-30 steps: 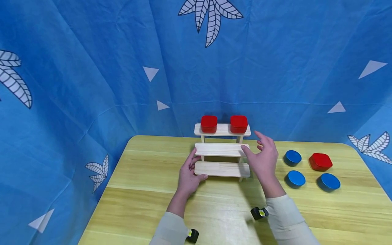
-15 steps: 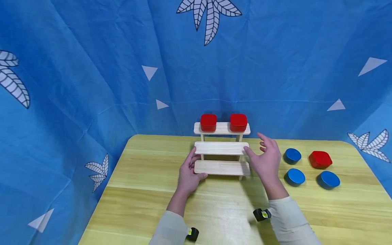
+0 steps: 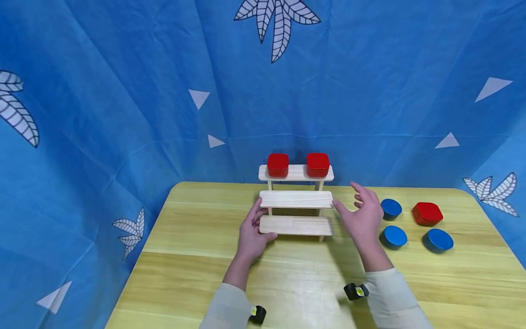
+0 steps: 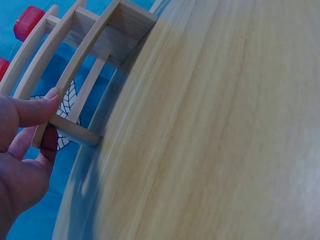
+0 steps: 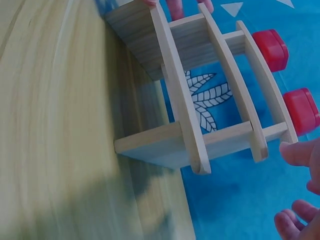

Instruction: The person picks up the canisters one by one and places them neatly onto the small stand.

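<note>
A three-step pale wooden shelf (image 3: 296,199) stands near the table's back edge in the head view. My left hand (image 3: 252,237) grips its left end, with the thumb over the lowest board (image 4: 82,55) and fingers behind it in the left wrist view. At the right end my right hand (image 3: 362,217) is held with thumb and fingers spread, nothing between them. Its thumb (image 5: 299,153) is close to the boards' ends; whether it touches, I cannot tell. Two red square containers, one left (image 3: 278,165) and one right (image 3: 318,165), sit apart on the top board.
Right of my right hand, a red container (image 3: 427,214) and three blue round ones (image 3: 391,209) stand on the wooden table (image 3: 197,256). A blue patterned cloth (image 3: 263,100) hangs behind the table.
My right hand has moved slightly right, its thumb drawing away from over the middle board. The left hand keeps its grip on the shelf, which looks still.
</note>
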A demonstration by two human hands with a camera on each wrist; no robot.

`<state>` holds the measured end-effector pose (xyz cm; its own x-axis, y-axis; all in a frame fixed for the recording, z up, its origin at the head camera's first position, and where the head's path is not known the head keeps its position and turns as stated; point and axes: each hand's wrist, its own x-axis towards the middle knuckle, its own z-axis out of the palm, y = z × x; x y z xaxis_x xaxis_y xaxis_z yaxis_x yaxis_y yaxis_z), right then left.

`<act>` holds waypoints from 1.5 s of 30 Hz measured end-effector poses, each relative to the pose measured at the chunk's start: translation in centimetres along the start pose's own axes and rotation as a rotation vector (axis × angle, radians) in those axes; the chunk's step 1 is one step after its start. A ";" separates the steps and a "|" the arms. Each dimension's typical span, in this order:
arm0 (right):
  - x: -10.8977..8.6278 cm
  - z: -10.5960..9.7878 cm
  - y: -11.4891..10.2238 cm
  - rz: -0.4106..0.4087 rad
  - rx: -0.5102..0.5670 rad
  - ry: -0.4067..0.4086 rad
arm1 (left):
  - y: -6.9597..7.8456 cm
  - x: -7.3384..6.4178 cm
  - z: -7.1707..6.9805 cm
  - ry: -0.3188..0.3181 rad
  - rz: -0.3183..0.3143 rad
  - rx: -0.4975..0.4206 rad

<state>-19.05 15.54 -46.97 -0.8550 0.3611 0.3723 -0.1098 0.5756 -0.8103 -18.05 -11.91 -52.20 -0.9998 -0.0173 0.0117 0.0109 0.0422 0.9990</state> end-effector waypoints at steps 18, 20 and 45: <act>-0.9 -2.0 1.6 0.026 -0.063 0.028 | -0.1 0.0 -0.1 -0.006 0.019 0.009; -1.1 -2.3 1.8 0.034 -0.065 0.025 | 0.0 0.0 -0.1 -0.009 0.017 0.004; -1.7 -4.8 4.3 0.096 -0.167 0.023 | 0.2 -0.2 0.0 -0.007 0.014 -0.016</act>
<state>-15.60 20.87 -48.91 -0.8456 0.4359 0.3082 0.0596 0.6508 -0.7569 -17.81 -11.88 -51.96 -0.9996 -0.0096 0.0254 0.0251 0.0260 0.9993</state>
